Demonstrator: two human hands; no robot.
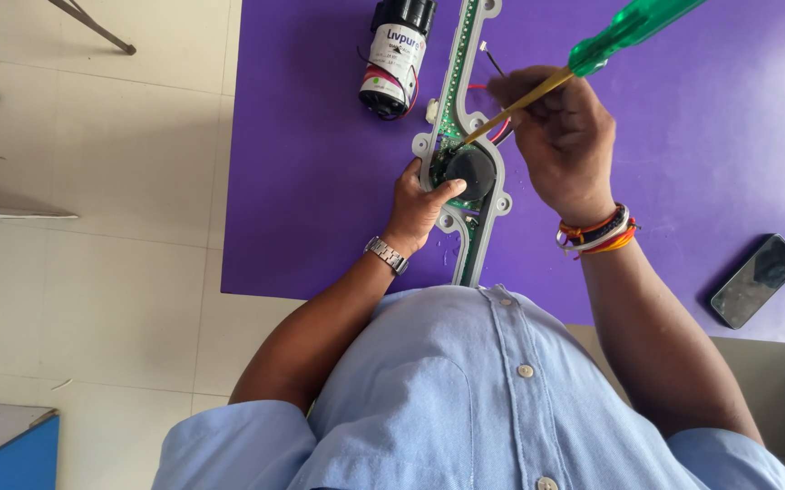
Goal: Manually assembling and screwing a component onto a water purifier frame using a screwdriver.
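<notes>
Two hands at a long grey panel on a purple tabletop, one steadying it, one driving a screwdriver.

The left hand [421, 207] is closed on the edge of the grey panel [465, 136], thumb laid against the round black part [470, 169] seated in it; a wristwatch [386, 255] sits on that wrist. The right hand [563, 136] is wrapped shut around a green-handled screwdriver [583, 59], whose yellow shaft slants down and leftward so the tip meets the panel just above the black part, between the two hands. The panel's long axis runs away from the person's body, its near end by the blue shirt [465, 390]; the left hand is the nearer to the black part. Coloured bands [596, 233] ring the right wrist. Beyond the left hand lies a black-and-white cylindrical pump [396, 56]; well off to the right, a dark phone [756, 279] rests on the tabletop [320, 181].
</notes>
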